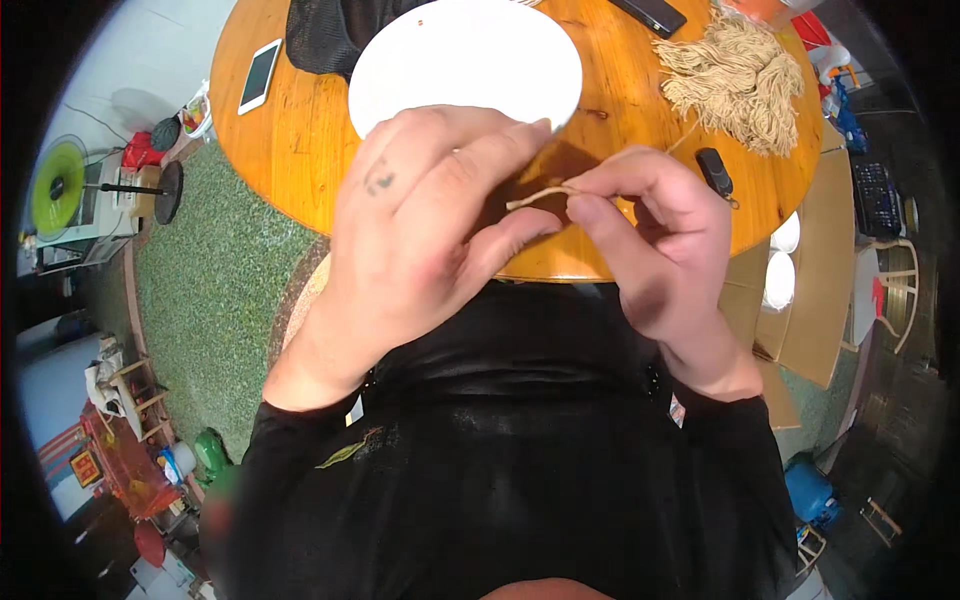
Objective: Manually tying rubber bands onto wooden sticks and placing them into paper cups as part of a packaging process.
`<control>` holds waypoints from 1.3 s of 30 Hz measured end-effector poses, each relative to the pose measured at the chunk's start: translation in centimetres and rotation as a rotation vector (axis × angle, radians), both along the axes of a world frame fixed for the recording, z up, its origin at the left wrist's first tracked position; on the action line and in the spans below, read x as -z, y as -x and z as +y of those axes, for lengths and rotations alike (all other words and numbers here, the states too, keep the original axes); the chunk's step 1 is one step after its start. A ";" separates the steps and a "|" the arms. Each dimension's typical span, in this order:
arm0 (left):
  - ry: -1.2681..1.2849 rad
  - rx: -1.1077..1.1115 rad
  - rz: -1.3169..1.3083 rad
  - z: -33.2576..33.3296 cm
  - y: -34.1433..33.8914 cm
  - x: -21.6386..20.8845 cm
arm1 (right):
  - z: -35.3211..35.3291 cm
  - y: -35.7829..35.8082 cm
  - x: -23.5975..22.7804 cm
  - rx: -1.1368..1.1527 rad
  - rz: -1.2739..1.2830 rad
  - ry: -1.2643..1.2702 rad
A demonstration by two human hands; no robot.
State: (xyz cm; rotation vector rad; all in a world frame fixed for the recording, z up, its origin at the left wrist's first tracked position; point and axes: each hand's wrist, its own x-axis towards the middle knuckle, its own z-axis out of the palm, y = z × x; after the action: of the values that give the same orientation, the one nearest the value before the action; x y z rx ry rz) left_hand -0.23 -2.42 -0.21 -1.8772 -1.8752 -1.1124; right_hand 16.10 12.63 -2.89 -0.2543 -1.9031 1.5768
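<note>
Between its thumb and forefinger, my right hand pinches a thin tan cord, leaving a short free end pointing left. From the far side of that hand the cord runs toward a heap of tan yarn at the table's far right. My left hand is beside the cord end, thumb and forefinger apart, with nothing seen between them. Its lower fingers are hidden behind the hand. Just beyond it a round white plate-like disc lies on the round wooden table, partly covered by the left hand.
A white phone and a black mesh bag lie at the far left. Right of my right hand is a small black device. A black case sits at the far edge. Cardboard stands right of the table, a green fan left.
</note>
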 end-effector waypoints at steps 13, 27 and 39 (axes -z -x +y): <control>-0.026 0.101 -0.121 -1.5 -0.4 1.0 | -0.8 -0.9 0.5 -0.085 -0.028 0.086; -0.014 0.148 -0.105 -2.8 -1.0 2.1 | -2.7 -1.6 0.4 -0.185 -0.139 0.058; 0.191 0.197 -0.133 -2.4 -1.2 1.0 | -3.1 -1.0 2.6 0.066 0.216 -0.511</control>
State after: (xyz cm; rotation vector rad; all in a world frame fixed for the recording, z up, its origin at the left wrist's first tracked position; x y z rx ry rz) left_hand 0.99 -4.85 -1.26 -2.1832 -1.9635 -1.1810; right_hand 17.14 9.51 -5.49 0.0709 -2.0220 0.9830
